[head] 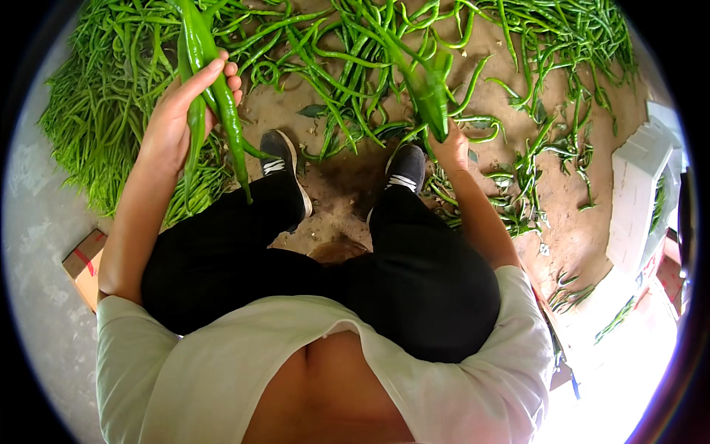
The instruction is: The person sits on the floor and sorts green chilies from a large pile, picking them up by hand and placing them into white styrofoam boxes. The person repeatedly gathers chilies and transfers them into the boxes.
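Observation:
My left hand (176,108) is wrapped around several long green chili peppers (226,114). Their tips hang down past my palm, and the other ends run out of the top of the picture. Low over the floor on the other side is my right hand (452,149). It grips a green chili pepper (431,105), blurred, that covers most of the fingers; whether more than one is held I cannot tell. Between the hands, loose chili peppers (344,91) lie tangled on the brown floor covering (277,105).
A dense heap of chili peppers (102,122) stands at the left, and another pile (582,39) at the upper right. Leafy scraps (527,200) lie beside my right forearm. A white box (635,188) is at the right, a cardboard box (87,269) at the left. My shoes (407,166) rest between.

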### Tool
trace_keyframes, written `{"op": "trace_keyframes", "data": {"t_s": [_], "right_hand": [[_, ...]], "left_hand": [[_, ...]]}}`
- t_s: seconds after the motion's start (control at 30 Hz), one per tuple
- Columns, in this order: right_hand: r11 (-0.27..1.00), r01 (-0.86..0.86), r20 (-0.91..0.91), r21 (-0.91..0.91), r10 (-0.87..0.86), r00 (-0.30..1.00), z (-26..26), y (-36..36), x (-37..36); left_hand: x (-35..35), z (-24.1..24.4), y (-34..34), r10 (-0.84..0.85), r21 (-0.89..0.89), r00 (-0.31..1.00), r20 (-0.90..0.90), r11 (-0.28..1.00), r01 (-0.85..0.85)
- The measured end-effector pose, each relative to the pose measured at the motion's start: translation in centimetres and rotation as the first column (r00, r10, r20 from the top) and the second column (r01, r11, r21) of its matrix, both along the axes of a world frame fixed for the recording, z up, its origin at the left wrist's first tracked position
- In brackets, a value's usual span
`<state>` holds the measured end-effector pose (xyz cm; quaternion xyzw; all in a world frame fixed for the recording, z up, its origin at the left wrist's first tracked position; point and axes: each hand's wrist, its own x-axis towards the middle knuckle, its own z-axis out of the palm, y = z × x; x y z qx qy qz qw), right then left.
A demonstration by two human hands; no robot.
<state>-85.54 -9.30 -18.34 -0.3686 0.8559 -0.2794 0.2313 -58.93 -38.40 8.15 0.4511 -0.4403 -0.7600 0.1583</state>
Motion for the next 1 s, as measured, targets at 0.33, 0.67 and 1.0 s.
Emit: {"op": "trace_keyframes", "data": {"t_s": [0.33, 0.67, 1.0], "right_hand": [[0.896, -0.292, -0.051, 0.335, 0.327, 0.944, 3.8, -2.2, 1.0], [0.996, 0.042, 0.543, -0.083, 0.010, 0.840, 8.3, -6.2, -3.8], [0.997, -0.030, -0.109, 0.073, 0.038, 0.993, -1.7, -3.9, 0.5]], "left_hand": [[0.3, 0.2, 0.2, -0.018, 0.018, 1.000, -0.001, 1.000, 0.018], [0.3, 0.8, 0.4, -0.025, 0.012, 0.998, -0.054, 1.000, 0.025], [0.0, 0.0, -0.3, 0.009, 0.034, 1.000, -0.006, 0.999, -0.009]]}}
